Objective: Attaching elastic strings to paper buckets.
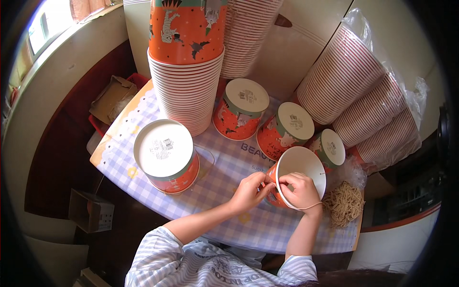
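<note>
An orange paper bucket (311, 165) with a white inside stands tilted on the table, its mouth toward me. My right hand (300, 190) reaches over its mouth, with the fingers closed at the near left rim. Against the outside of that same rim, my left hand (253, 191) is pinched shut; whatever is between its fingertips is too small to make out. A thin tan cord (308, 207) runs from under the rim across my right wrist. On the far side of the rim a small knot or cord end shows. A tangled pile of tan cords (344, 204) lies right of my right forearm.
Upside-down orange buckets stand at the left (163, 149), at the back (247, 95) and behind my hands (296, 121). A tall nested stack (186, 91) rises at the back. Plastic-wrapped stacks (342, 71) lean at the right. Checked cloth (215, 210) covers the table.
</note>
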